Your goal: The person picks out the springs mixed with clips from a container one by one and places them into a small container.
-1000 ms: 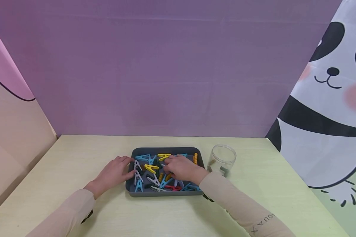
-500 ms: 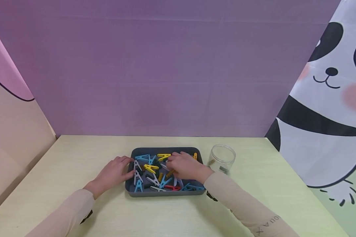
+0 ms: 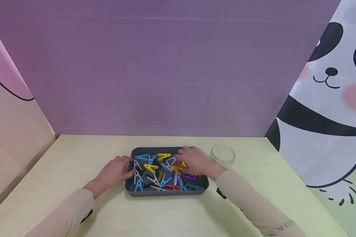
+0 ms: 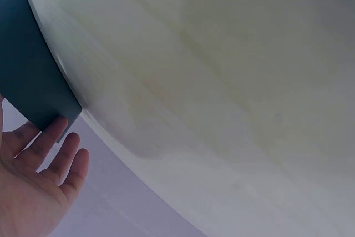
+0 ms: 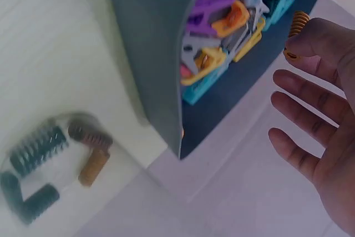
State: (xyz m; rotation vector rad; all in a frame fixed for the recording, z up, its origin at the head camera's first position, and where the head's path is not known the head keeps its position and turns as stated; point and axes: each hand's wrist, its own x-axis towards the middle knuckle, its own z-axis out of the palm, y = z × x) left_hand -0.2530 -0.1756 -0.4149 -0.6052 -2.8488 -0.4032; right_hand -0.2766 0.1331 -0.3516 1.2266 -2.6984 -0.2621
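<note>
The right hand (image 3: 195,160) has lifted toward the tray's (image 3: 166,192) far right corner pinching an orange spring (image 5: 295,35), other fingers spread, while the left hand (image 3: 115,171) rests flat against the tray's left edge on the desk (image 3: 77,158).

We are looking at evenly lit, bright pictures — soft light is falling from above, leaving only faint shadows under the sleeves on the table (image 3: 77,158). No glare is showing. The head view is bending straight lines at its edges. The left wrist view is smearing the table into blur — the right wrist view is blurring the springs (image 5: 39,154) at lower left.
</note>
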